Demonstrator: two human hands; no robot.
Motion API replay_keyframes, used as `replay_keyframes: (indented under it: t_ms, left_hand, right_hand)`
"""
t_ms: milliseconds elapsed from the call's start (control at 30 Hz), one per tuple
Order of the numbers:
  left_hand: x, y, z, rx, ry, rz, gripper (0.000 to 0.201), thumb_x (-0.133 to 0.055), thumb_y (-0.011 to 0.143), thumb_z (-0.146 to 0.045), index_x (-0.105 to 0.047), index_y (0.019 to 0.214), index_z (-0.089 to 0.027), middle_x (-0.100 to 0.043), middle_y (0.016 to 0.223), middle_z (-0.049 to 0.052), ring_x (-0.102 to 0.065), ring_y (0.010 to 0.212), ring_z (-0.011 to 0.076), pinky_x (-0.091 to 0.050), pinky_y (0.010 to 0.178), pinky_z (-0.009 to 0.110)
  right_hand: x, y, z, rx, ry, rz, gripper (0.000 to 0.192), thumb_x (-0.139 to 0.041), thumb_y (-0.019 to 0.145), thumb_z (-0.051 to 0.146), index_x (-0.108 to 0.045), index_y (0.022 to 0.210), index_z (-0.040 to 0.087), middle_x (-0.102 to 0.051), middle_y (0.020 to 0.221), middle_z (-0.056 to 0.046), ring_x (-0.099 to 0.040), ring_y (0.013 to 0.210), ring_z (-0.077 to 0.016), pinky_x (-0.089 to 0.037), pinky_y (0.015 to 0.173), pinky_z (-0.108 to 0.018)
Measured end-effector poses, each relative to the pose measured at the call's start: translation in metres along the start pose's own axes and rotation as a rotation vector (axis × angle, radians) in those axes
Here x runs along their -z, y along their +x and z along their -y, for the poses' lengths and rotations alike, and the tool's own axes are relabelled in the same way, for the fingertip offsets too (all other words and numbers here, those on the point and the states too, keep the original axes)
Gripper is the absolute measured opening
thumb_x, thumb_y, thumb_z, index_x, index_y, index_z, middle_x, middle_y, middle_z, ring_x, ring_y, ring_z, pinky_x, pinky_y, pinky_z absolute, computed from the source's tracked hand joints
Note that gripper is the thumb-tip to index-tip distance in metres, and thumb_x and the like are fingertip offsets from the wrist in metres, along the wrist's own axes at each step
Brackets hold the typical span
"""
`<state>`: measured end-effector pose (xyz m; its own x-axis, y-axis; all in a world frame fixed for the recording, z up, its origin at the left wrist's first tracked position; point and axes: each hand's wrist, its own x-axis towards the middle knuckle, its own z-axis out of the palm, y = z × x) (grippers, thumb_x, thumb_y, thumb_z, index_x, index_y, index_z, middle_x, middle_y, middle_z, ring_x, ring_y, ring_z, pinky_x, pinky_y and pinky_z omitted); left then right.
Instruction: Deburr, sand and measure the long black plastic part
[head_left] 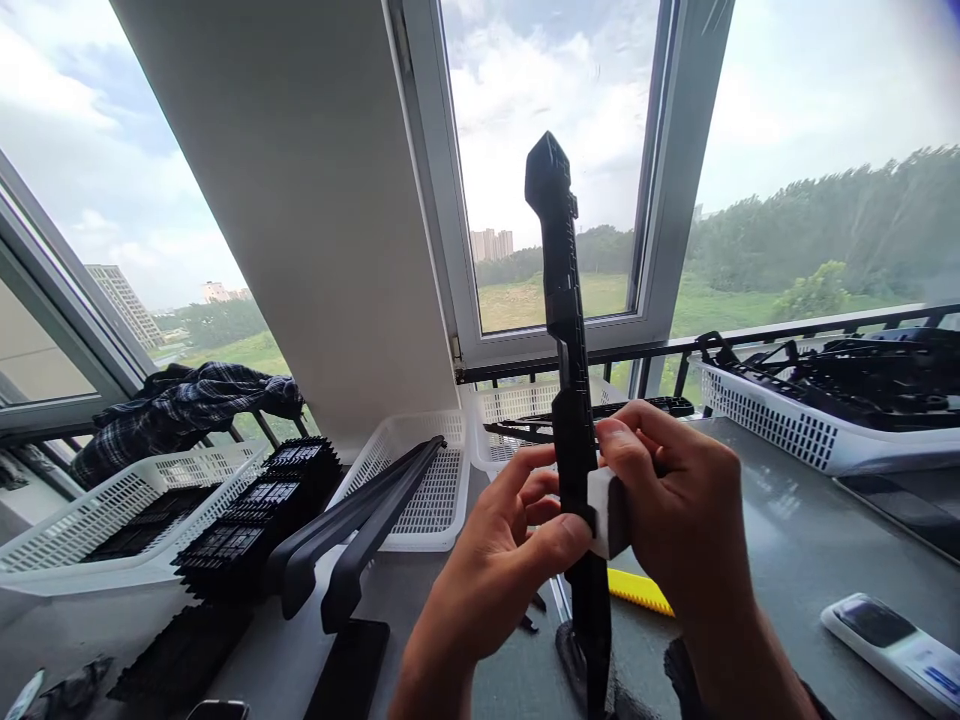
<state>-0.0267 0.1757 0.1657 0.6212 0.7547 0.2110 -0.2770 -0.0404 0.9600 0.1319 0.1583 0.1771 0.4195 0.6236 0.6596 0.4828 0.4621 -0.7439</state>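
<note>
A long black plastic part point(564, 300) stands upright in front of me, its wide head up against the window. My left hand point(499, 560) grips its lower shaft from the left, thumb across the front. My right hand point(679, 510) holds a small white block point(601, 512) pressed against the right side of the shaft. The part's lower end reaches down to the grey table point(780, 540) between my forearms.
White baskets stand along the window: one point(112, 510) at left with black pieces, one point(435, 480) holding long black arms point(352, 530), one point(795, 430) at right full of black parts. A stack of black clips point(255, 520), a yellow strip point(637, 592) and a white remote point(892, 650) lie on the table.
</note>
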Motion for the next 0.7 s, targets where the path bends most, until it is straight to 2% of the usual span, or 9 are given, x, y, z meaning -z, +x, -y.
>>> replay_keyframes:
  t_ms: [133, 267, 433, 567, 700]
  left_hand:
    - [-0.0011, 0.0002, 0.0003, -0.003, -0.021, 0.006, 0.055, -0.08, 0.088, -0.048, -0.065, 0.135, -0.025, -0.073, 0.119, 0.01, -0.07, 0.1, 0.0253, -0.053, 0.089, 0.037]
    - [-0.0006, 0.0004, 0.0018, -0.008, -0.015, -0.023, 0.057, -0.082, 0.088, -0.047, -0.064, 0.137, -0.025, -0.071, 0.12, 0.01, -0.067, 0.099, 0.0232, -0.052, 0.085, 0.033]
    - [-0.0012, -0.0016, 0.0003, 0.013, 0.034, -0.021, 0.051, -0.079, 0.091, -0.043, -0.063, 0.136, -0.026, -0.068, 0.12, 0.009, -0.064, 0.096, 0.0204, -0.051, 0.082, 0.031]
    - [-0.0039, -0.0023, -0.0016, -0.016, 0.046, -0.008, 0.05, -0.077, 0.091, -0.043, -0.065, 0.136, -0.026, -0.069, 0.121, 0.009, -0.065, 0.102, 0.0235, -0.052, 0.086, 0.034]
    - [-0.0061, -0.0008, -0.0036, -0.091, 0.054, -0.088, 0.048, -0.075, 0.092, -0.041, -0.067, 0.136, -0.026, -0.071, 0.125, 0.01, -0.066, 0.107, 0.0261, -0.053, 0.09, 0.035]
  right_hand:
    - [0.0043, 0.0018, -0.0028, -0.081, 0.114, 0.081, 0.041, -0.059, 0.096, 0.038, -0.052, 0.059, 0.022, -0.044, 0.05, 0.005, -0.038, 0.044, -0.0099, -0.029, 0.043, -0.023]
    - [0.0041, 0.001, 0.0007, -0.078, 0.141, 0.124, 0.043, -0.061, 0.094, 0.039, -0.047, 0.057, 0.022, -0.042, 0.05, 0.005, -0.037, 0.045, -0.0096, -0.029, 0.042, -0.022]
    - [0.0005, 0.002, 0.0037, -0.106, 0.122, 0.032, 0.041, -0.062, 0.092, 0.039, -0.049, 0.056, 0.022, -0.042, 0.048, 0.005, -0.036, 0.043, -0.0094, -0.028, 0.038, -0.022]
    - [-0.0008, 0.0036, 0.0008, -0.116, 0.095, -0.054, 0.04, -0.061, 0.092, 0.037, -0.051, 0.056, 0.023, -0.042, 0.047, 0.005, -0.037, 0.041, -0.0096, -0.028, 0.038, -0.022]
    - [-0.0038, 0.0012, -0.005, -0.089, 0.068, -0.001, 0.04, -0.061, 0.095, 0.038, -0.053, 0.059, 0.022, -0.044, 0.048, 0.005, -0.037, 0.043, -0.0094, -0.027, 0.04, -0.021]
